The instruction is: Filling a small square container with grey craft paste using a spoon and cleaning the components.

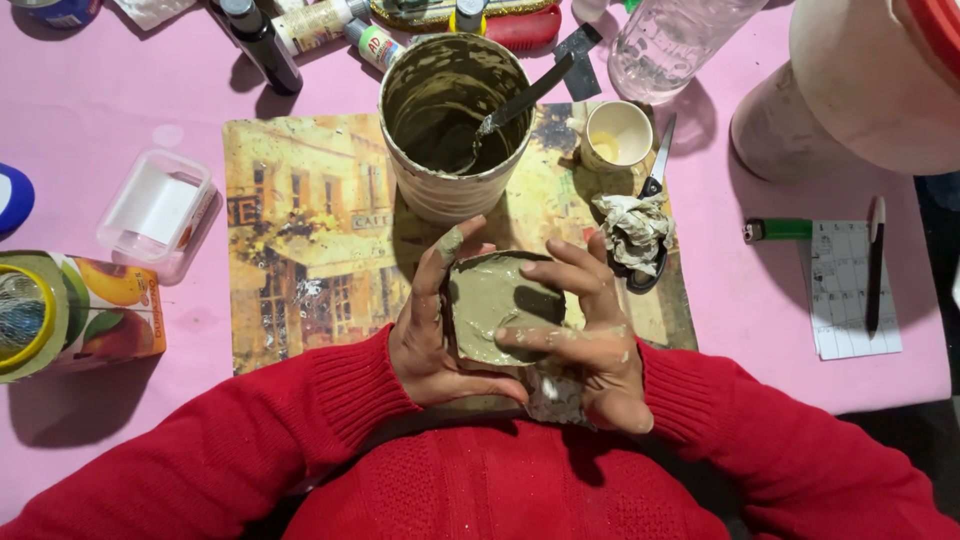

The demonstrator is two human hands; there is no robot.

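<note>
Smearing step: left hand (432, 335) grips small square clay-coated slab (497, 307); right hand (583, 322) fingers flat, spreading grey-green paste (messy). Next move calls for even, light strokes.

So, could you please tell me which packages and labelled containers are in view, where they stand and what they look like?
Juice carton: left edge of the table, lying down, orange and green with fruit pictures.
Small bottle: top centre, lying down, white label, green cap.
Labelled tube: top, beside the dark bottle, cream-coloured.
Clear plastic box: left of the printed mat, rectangular, white inside.
Grid-printed paper sheet: right, white, under a pen.
</note>
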